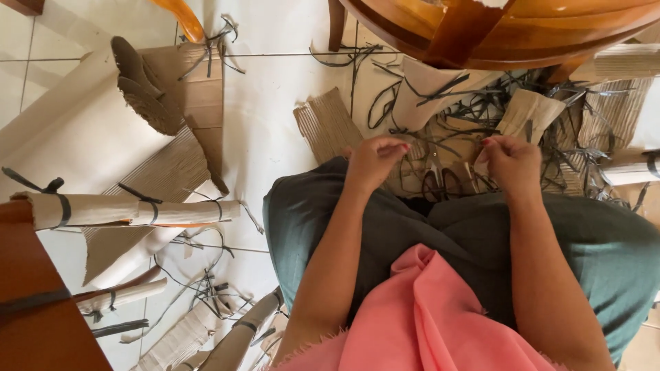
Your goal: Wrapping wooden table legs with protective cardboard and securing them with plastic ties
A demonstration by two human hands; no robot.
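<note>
My left hand point(375, 161) and my right hand point(512, 161) hover side by side above my knees, over grey-green trousers point(385, 227) and a pink cloth point(426, 316). Both have fingertips pinched together, apparently on the ends of a thin black strip point(447, 141) running between them; it is hard to tell apart from the loose strips below. A pair of scissors point(440, 180) lies on the floor just beyond my knees, between the hands. Ribbed cardboard pieces point(328, 124) and tangled black strips point(481, 103) lie ahead.
A round wooden table point(495, 34) stands over the pile ahead. To the left lie rolled cardboard tubes tied with black strips point(130, 209), a big sheet of cardboard point(82, 144) and more rolls point(227, 340). A wooden edge point(41, 323) is at lower left.
</note>
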